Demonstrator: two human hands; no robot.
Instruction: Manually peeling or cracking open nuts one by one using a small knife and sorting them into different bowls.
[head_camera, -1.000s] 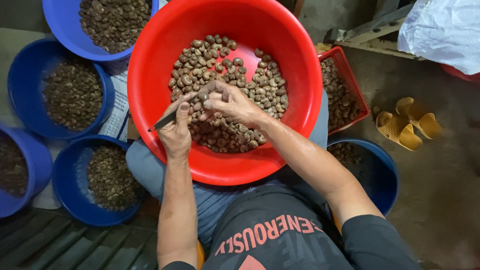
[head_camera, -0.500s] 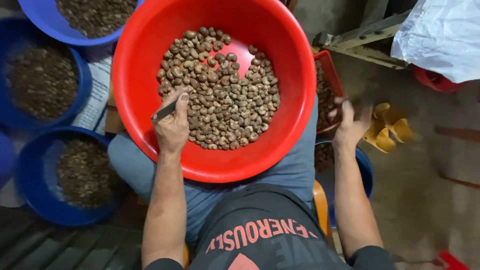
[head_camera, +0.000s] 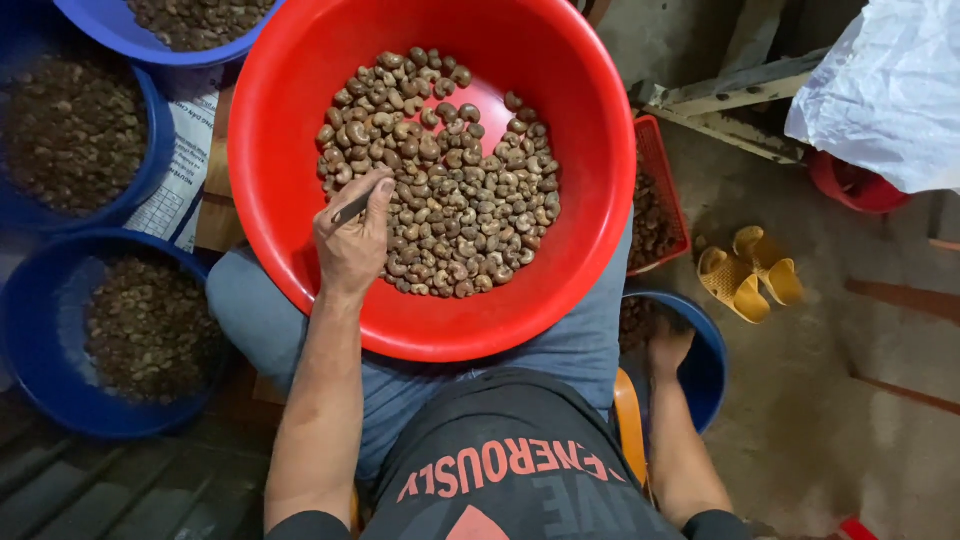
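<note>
A big red basin (head_camera: 585, 255) rests on my lap, half filled with brown, kidney-shaped nuts (head_camera: 450, 200). My left hand (head_camera: 350, 248) sits at the near left of the nut pile and grips a thin dark blade (head_camera: 356, 208) that points up and to the right. My right hand (head_camera: 668, 346) is down at my right side, inside a blue bowl (head_camera: 706, 372) holding a few dark nuts. Its fingers are turned away and in shadow, so their grip does not show.
Three blue bowls of dark shell pieces stand on the left: near (head_camera: 35, 385), middle (head_camera: 150, 160) and far (head_camera: 95, 25). A red mesh basket (head_camera: 668, 170) of nuts sits right of the basin. Yellow sandals (head_camera: 750, 272) and a white bag (head_camera: 890, 90) lie further right.
My right hand left the basin, swung out to the right, then dropped into the blue bowl beside my hip. My left hand stayed in the basin with the blade.
</note>
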